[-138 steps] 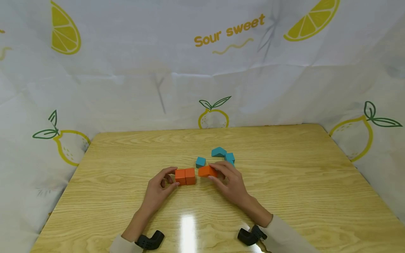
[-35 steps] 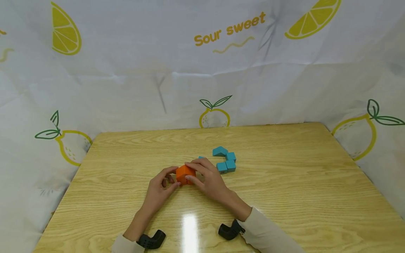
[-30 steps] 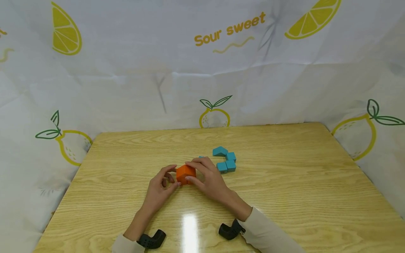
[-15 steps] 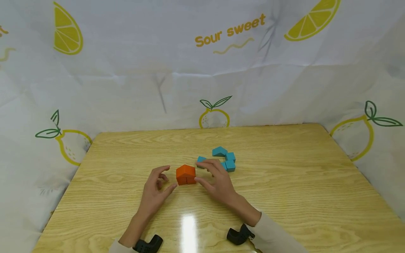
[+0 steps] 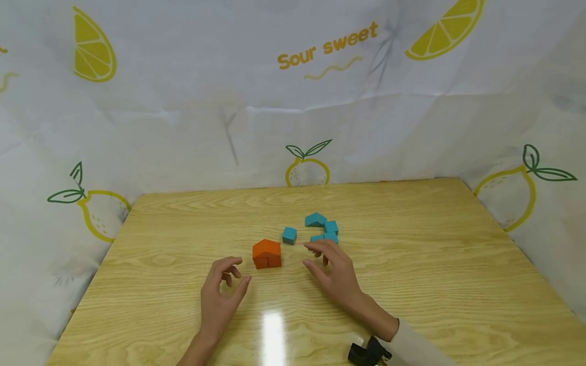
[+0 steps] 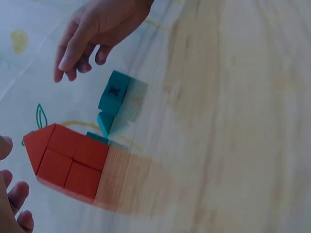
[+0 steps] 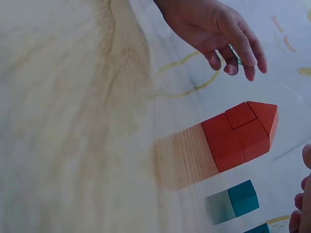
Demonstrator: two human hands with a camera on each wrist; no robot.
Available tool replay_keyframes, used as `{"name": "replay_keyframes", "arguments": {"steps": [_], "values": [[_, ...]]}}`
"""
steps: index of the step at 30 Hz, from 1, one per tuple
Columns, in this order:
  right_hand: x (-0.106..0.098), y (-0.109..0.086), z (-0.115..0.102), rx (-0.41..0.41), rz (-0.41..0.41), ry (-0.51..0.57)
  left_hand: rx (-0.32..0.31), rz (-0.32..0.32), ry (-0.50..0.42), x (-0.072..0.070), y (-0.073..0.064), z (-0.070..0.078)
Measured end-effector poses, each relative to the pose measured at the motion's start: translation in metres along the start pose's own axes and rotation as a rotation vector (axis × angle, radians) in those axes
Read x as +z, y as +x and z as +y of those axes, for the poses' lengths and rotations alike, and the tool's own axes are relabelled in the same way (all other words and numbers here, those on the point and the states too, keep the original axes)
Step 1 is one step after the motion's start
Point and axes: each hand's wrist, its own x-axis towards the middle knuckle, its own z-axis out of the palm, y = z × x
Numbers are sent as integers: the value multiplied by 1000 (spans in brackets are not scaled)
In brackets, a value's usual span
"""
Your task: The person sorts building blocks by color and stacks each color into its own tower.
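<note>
On the table stands a small house of orange wooden blocks (image 5: 267,254): cubes stacked two by two with a peaked roof block (image 7: 265,119) on top. My left hand (image 5: 218,300) hovers at its front left, fingers loosely bent and apart from the blocks. To the right of the house my right hand (image 5: 338,274) is also free of any block, its thumb and fingers spread, close in front of some blue blocks. A lone blue cube (image 5: 289,235) sits just behind and right of the house. Further right lie a blue peaked block (image 5: 316,220) and several blue cubes (image 5: 331,227).
The wooden table (image 5: 412,264) reaches back to a white cloth (image 5: 192,142) printed with lemons. A black wrist device (image 5: 368,352) is worn at my right sleeve. One blue block (image 6: 114,91) carries a dark X mark.
The orange roof block, earlier in my right hand, now rests on the cubes. Both hands have let go and drawn apart, the left toward the front left, the right to the right.
</note>
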Motion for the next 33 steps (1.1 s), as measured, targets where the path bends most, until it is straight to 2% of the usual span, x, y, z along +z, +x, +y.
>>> {"name": "replay_keyframes", "arguments": {"steps": [4, 7, 9, 12, 19, 23, 29, 33], "values": [[-8, -6, 2, 69, 6, -9, 69, -12, -62, 11, -4, 10], [-14, -10, 3, 116, 15, -24, 107, -55, -100, 21, -7, 17], [-17, -11, 3, 138, 21, -35, 108, -89, -123, 28, -8, 22], [-21, -14, 4, 156, 33, -40, 94, -137, -149, 40, -13, 23], [-26, -20, 11, 167, 37, -55, 29, -228, -142, 78, -29, 9], [-26, -21, 15, 203, 25, -67, -22, -275, -124, 97, -28, 7], [-26, -19, 23, 315, 9, -79, -32, -256, -97, 118, -17, -2], [-27, -16, 28, 385, -1, -79, -75, -232, -70, 128, -8, -9]]}}
